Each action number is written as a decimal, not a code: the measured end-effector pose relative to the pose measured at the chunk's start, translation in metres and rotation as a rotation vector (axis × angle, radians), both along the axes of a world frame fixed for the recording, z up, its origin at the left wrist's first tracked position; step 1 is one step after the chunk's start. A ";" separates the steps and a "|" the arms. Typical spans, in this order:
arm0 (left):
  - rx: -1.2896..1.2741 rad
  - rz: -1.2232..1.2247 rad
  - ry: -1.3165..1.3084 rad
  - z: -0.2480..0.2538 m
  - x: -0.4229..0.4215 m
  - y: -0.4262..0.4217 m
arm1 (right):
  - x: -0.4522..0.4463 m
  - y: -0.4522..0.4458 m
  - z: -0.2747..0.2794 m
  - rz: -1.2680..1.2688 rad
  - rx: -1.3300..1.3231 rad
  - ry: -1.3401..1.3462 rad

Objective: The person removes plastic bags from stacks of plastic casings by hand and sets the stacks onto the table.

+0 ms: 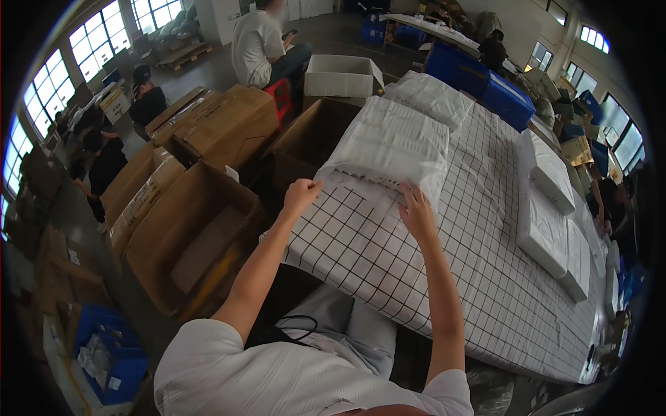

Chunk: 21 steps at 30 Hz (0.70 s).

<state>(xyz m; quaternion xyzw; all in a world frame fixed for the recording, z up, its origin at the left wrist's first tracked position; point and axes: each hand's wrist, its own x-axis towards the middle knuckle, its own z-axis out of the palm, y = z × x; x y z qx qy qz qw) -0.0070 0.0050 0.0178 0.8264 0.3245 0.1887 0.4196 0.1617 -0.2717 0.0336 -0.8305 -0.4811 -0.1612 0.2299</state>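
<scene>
A clear plastic bag lies on the checked tablecloth, with a stack of white flat pieces inside it. Its near edge, where loose film spreads over the cloth, faces me. My left hand is closed, pinching the bag's near left corner. At the near right part of that edge is my right hand, its fingers bent over the film and its thumb beneath them. Behind this bag sits a second clear bag with white contents.
Open cardboard boxes stand left of the table. White wrapped packs lie along its right side. Blue bins stand at the far end. A seated person and other people are around the room.
</scene>
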 end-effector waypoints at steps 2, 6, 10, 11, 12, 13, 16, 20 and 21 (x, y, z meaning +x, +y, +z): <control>0.274 -0.016 0.021 0.015 -0.003 -0.016 | -0.012 -0.014 0.002 -0.012 0.035 0.065; 0.512 -0.374 -0.114 0.038 0.006 -0.068 | -0.033 -0.031 0.023 -0.371 0.321 -0.203; 0.735 -0.817 -0.315 0.021 0.054 -0.103 | -0.002 -0.045 -0.007 -0.591 0.346 -0.141; 0.923 -0.863 -0.475 0.014 0.071 -0.109 | 0.006 -0.048 -0.017 -0.598 0.345 -0.142; 0.923 -0.867 -0.478 0.011 0.086 -0.114 | 0.014 -0.050 -0.028 -0.557 0.363 -0.039; 1.100 -0.826 -0.483 0.008 0.100 -0.118 | 0.017 -0.052 -0.028 -0.514 0.382 0.064; 1.200 -0.803 -0.391 -0.002 0.138 -0.127 | 0.012 -0.053 -0.022 -0.495 0.413 0.088; 0.918 -0.850 -0.013 -0.009 0.170 -0.140 | 0.013 -0.049 -0.025 -0.439 0.507 0.077; 0.924 -0.850 -0.016 -0.005 0.175 -0.143 | 0.012 -0.049 -0.026 -0.431 0.512 0.069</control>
